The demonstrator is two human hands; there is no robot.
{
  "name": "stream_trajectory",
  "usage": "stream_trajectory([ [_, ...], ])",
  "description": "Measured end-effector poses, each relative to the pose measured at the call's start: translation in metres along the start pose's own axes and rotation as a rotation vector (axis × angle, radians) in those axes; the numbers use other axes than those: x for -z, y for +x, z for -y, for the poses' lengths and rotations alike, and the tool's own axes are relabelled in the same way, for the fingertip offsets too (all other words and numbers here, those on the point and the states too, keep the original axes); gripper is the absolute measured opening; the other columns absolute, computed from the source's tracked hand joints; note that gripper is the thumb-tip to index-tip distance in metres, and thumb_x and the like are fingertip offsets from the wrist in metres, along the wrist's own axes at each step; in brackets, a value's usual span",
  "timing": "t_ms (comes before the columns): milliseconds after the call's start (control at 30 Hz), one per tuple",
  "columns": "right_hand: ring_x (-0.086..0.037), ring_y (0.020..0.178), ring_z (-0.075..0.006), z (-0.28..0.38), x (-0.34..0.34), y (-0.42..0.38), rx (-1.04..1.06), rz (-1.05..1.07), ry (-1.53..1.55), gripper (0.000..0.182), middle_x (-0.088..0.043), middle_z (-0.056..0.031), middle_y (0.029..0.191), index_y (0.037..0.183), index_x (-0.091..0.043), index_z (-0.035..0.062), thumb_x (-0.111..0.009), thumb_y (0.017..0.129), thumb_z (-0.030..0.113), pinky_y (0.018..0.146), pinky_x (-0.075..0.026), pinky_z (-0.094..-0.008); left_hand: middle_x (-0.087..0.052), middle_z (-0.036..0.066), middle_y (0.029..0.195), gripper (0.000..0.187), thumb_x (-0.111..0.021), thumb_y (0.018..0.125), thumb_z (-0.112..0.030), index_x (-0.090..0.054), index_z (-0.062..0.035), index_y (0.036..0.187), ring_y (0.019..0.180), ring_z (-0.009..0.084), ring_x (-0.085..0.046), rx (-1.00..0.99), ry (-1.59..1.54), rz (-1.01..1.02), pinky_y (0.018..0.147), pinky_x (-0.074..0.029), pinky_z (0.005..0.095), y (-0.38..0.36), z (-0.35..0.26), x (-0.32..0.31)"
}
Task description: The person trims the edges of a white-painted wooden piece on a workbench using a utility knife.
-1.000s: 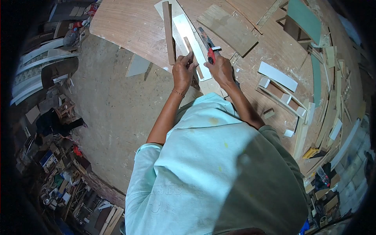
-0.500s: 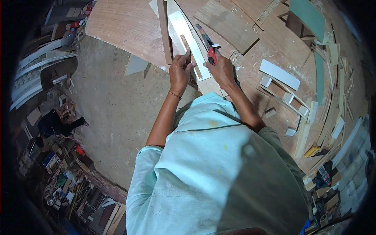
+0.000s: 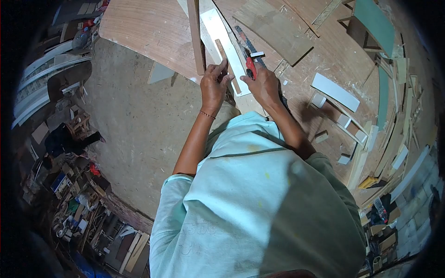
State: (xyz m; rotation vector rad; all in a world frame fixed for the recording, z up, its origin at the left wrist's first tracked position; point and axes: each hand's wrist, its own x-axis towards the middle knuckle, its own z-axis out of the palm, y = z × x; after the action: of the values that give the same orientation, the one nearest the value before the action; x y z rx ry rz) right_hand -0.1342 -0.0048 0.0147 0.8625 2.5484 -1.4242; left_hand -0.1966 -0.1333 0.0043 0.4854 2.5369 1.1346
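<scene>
A narrow brown wooden strip (image 3: pixel 219 46) lies lengthwise on a long white board (image 3: pixel 214 23). My left hand (image 3: pixel 213 85), with a beaded bracelet at the wrist, pinches this strip between thumb and fingers. Opposite it, my right hand (image 3: pixel 265 85) is closed, its thumb pointing left at the board's right edge; the undersides of its fingers are hidden, so what they hold does not show. Just beyond those fingers is a tool with a red and black handle (image 3: pixel 250 66) and a dark bar. An upright brown plank (image 3: pixel 196 37) stands left of the white board.
On the wood-grain table (image 3: pixel 139 41) rest a flat wooden panel (image 3: pixel 273 30), a white-topped small frame (image 3: pixel 336 92) and a green panel (image 3: pixel 378 23). Wood strips (image 3: pixel 398 120) pile up at right. A person in dark clothes (image 3: pixel 65 141) is at far left, near scrap piles.
Both hands stay almost in place around the board and strip. The panel and frame on the right appear slightly farther right, as the view shifts a little.
</scene>
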Motion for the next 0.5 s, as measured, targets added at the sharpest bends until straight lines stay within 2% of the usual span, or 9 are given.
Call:
stream_trajectory([
  [233, -0.057, 0.076, -0.0381, -0.0005, -0.0035, -0.0021, 0.045, -0.013, -0.024, 0.039, -0.057, -0.0250, 0.082, 0.092, -0.052, -0.0060, -0.071, 0.063, 0.013, 0.067, -0.045, -0.0406, -0.053, 0.008, 0.078, 0.045, -0.067, 0.066, -0.003, -0.057, -0.0087, 0.110, 0.067, 0.0156, -0.053, -0.003, -0.016, -0.001, 0.064, -0.045, 0.0286, -0.0003, 0.0016, -0.0005],
  [500, -0.057, 0.079, -0.0365, 0.0004, -0.0069, -0.0050, 0.068, -0.011, -0.074, 0.044, -0.055, -0.0229, 0.087, 0.094, -0.050, -0.0054, -0.072, 0.061, 0.014, 0.066, -0.046, -0.0408, -0.052, 0.009, 0.077, 0.045, -0.066, 0.066, -0.001, -0.056, -0.0081, 0.110, 0.065, 0.0157, -0.052, -0.030, -0.044, -0.020, 0.063, -0.045, 0.0284, -0.0007, 0.0050, -0.0020],
])
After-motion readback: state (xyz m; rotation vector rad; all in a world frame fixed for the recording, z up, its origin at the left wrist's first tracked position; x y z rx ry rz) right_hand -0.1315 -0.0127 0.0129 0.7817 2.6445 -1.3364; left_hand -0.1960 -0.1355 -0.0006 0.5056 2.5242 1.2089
